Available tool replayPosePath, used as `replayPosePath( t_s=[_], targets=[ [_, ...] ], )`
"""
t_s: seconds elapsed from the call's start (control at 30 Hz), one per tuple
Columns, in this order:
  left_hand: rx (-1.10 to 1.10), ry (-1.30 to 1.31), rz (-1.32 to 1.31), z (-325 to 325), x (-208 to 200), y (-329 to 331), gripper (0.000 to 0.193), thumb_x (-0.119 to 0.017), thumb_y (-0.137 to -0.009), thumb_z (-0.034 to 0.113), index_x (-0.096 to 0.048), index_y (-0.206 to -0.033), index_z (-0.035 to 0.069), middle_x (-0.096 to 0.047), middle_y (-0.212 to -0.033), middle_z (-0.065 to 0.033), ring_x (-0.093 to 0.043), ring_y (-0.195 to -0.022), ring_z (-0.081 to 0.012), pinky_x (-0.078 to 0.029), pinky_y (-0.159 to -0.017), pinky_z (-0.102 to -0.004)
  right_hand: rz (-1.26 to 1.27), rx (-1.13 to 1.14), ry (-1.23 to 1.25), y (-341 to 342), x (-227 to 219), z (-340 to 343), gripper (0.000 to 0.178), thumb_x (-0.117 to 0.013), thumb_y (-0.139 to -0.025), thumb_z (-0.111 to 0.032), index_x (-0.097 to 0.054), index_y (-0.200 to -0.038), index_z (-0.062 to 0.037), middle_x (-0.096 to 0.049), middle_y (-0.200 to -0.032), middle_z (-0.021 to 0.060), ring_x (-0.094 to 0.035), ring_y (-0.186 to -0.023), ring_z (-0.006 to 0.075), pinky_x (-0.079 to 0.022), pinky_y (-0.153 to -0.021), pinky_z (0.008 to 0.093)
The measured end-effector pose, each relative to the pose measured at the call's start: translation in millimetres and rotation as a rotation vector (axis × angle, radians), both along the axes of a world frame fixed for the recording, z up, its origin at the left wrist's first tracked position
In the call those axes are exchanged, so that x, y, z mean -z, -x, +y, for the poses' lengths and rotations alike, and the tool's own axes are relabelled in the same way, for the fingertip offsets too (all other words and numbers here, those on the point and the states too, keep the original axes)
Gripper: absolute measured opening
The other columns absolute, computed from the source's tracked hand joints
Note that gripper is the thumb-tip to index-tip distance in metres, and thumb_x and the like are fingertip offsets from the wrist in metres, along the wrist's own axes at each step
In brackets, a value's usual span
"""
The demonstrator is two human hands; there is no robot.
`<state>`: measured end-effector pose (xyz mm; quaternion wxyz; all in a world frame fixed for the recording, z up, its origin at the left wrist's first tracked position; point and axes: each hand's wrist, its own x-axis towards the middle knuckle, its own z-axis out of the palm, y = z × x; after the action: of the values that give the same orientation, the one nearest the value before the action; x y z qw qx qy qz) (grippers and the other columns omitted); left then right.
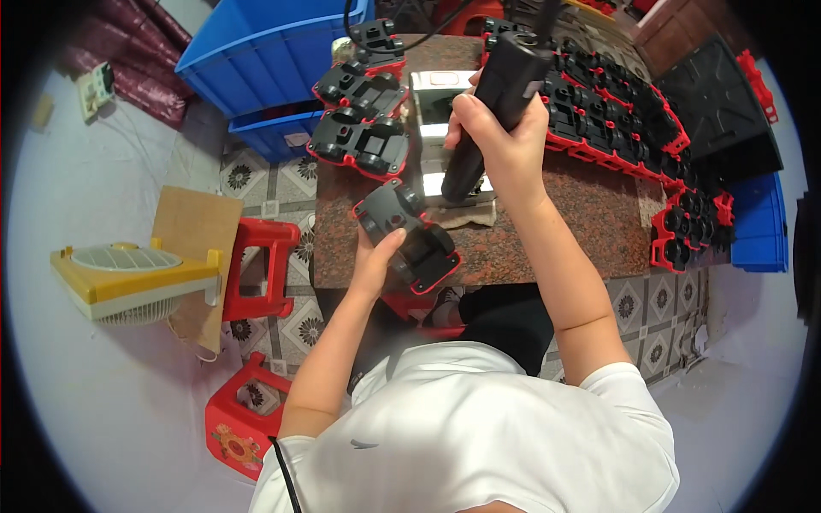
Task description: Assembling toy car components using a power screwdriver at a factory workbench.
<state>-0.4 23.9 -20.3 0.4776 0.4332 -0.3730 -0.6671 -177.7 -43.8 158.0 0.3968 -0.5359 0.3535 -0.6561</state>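
My left hand [376,261] grips a toy car underbody [393,209], black with a red rim and wheels facing up, over the table's front edge. Wrapped around a black electric screwdriver [513,73] is my right hand [517,141]; the tool tilts, its lower end down near a shiny metal fixture [434,131]. The tip of the screwdriver is hard to make out. Left of the fixture, more upturned toy car underbodies [359,141] lie in a column. Rows of similar ones [590,111] fill the table's right side.
The speckled stone table [547,231] spans the middle. Blue crates [265,60] stand at the far left, another blue crate [761,222] at the right. A red stool [261,269] and a yellow fan [128,269] are on the left. A black panel [718,103] leans at the far right.
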Motion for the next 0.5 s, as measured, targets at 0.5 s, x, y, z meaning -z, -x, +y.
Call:
replayPosePath(
  t_s=[0.5],
  targets=[
    [-0.051, 0.016, 0.074, 0.4, -15.7, 3.0, 0.077, -0.068, -0.075, 0.021, -0.025, -0.136, 0.002, -0.045, -0.121, -0.0103, -0.045, -0.112, -0.0193, -0.036, -0.097, -0.0328, -0.078, -0.220, 0.244, -89.2, 31.4, 5.5, 0.038, -0.064, -0.075, 0.004, -0.044, -0.107, -0.0005, -0.058, -0.076, 0.0095, -0.057, -0.066, 0.0134, -0.048, -0.061, 0.0255]
  ],
)
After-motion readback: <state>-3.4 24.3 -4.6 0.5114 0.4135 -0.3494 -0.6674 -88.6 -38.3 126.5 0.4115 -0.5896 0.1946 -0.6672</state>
